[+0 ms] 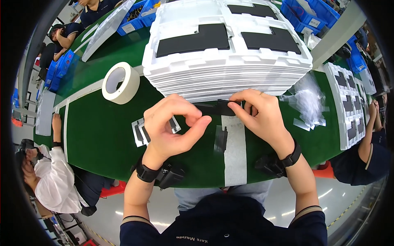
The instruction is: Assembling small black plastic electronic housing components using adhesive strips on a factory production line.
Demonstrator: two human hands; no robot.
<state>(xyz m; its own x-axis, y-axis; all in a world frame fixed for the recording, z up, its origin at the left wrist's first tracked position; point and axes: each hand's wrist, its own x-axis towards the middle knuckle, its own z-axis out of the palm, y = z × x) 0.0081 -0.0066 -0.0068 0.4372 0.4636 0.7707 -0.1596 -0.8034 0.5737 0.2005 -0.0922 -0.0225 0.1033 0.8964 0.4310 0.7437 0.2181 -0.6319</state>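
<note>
Take the small black piece [223, 108] as the middle of the dial, with twelve straight ahead of the person at the counter [94, 135]. It is held up just short of the white tray stack [230, 80], which rises at twelve, with flat black panels [197, 39] in its top tray. The right hand [260, 112], at three, pinches the piece between thumb and forefinger. The left hand [176, 127], towards eight, has thumb and forefinger curled almost together beside the piece's other end; from here I can't tell whether they grip it.

A small white sheet [138, 133] with black strips lies partly hidden behind the left hand. At six a clear film [220, 141] bearing a dark strip lies beside a pale band [235, 164] on the counter. The roll of tape [121, 84] sits between nine and ten. A heap of clear plastic pieces [308, 102] lies at three, with another white tray [347, 123] beyond it.
</note>
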